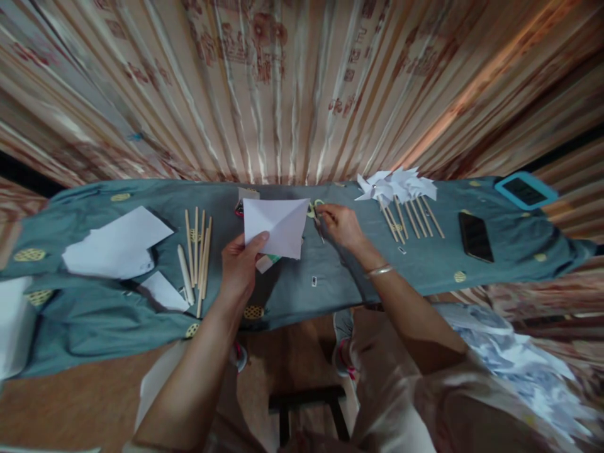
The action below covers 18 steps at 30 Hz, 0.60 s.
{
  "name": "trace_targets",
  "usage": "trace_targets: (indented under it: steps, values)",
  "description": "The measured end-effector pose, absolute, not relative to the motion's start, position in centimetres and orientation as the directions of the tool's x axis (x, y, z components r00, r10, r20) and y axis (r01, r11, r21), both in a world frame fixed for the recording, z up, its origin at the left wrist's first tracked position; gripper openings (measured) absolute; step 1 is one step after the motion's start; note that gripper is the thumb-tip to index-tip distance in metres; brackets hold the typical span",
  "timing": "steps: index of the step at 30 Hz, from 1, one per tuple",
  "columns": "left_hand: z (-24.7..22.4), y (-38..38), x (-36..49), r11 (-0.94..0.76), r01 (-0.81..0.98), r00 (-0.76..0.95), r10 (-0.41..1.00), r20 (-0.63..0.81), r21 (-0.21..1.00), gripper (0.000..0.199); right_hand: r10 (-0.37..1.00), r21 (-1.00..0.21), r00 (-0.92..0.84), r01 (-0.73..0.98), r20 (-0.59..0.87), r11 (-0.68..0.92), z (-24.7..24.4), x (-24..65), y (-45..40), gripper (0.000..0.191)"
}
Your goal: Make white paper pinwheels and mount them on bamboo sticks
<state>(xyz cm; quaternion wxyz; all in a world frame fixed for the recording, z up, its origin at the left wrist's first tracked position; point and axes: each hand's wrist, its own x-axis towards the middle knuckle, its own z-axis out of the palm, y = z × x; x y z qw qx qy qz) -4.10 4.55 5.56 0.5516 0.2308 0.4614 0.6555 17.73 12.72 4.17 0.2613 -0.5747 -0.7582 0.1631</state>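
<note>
The left hand's grip pinches creased, smooth white paper; the right's closes on looped scissors.

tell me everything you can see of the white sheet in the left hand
The sheet is white, thin and roughly square, seemingly paper, with faint diagonal creases meeting near its middle. It is held up, unfolded, above the green cloth. The left hand pinches its lower left part, thumb on top; the right hand is apart from it.

White paper, apparently creased, held raised.
</note>
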Motion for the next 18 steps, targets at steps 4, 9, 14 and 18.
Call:
trace_targets:
  steps: [4,9,14,18]
  values:
    - [5.2,4.6,-4.4,0.032,-0.501,-0.267,0.945,-0.189,0.865,0.032,0.833,-0.053,-0.552,0.833,-0.042,0.550,5.2,16.5,15.8,0.045]
    - [5.3,4.4,-4.7,0.056,-0.487,-0.264,0.942,-0.208,0.872,0.033,0.857,0.077,-0.482,0.862,-0.184,0.501,5.9,17.8,15.8,0.041]
    - [5.6,4.0,-4.8,0.065,-0.476,-0.264,0.941,-0.213,0.877,0.036,0.926,0.176,-0.292,0.925,-0.240,0.338,6.5,20.5,11.5,0.033]
    - [5.4,3.6,-4.9,0.057,-0.458,-0.258,0.946,-0.195,0.887,0.036,0.957,0.179,-0.181,0.958,-0.226,0.223,6.6,20.8,8.5,0.022]
